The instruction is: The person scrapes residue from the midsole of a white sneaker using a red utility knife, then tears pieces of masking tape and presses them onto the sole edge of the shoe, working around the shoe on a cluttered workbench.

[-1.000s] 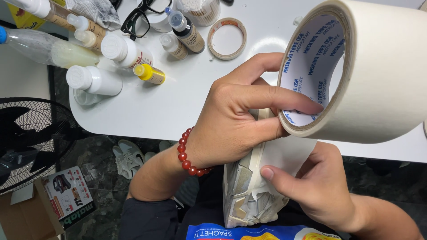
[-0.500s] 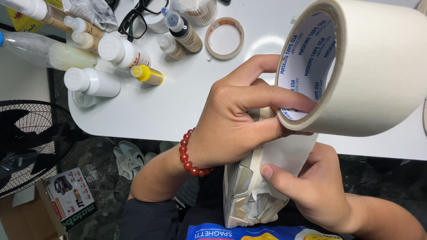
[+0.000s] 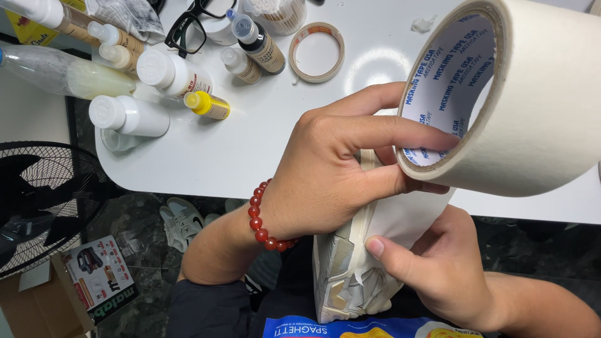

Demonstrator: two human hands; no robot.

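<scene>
White and round at its edge, the desk [image 3: 250, 156] fills the upper part of the view, and below it there is a dark stone floor [image 3: 144, 219] with a black fan [image 3: 44, 200] and a cardboard box [image 3: 37, 307] at the left. On the desk stand several small bottles [image 3: 172, 72], one yellow bottle [image 3: 210, 105], a pair of black glasses [image 3: 191, 25] and a small, nearly used roll of tape [image 3: 317, 52]. The left hand [image 3: 332, 169], with a red bead bracelet [image 3: 260, 216] on the wrist, holds a big roll of masking tape [image 3: 519, 100] above the desk edge; its fingers [image 3: 400, 128] are closed on the roll, with the forefinger inside the core and the thumb under the rim. A strip of tape runs from the roll down to a white shoe [image 3: 350, 275], which sits in the lap just below the desk. The right hand [image 3: 438, 269] holds the shoe from the side, its fingers curled around it and the thumb [image 3: 388, 253] pressing on the tape on the shoe.
</scene>
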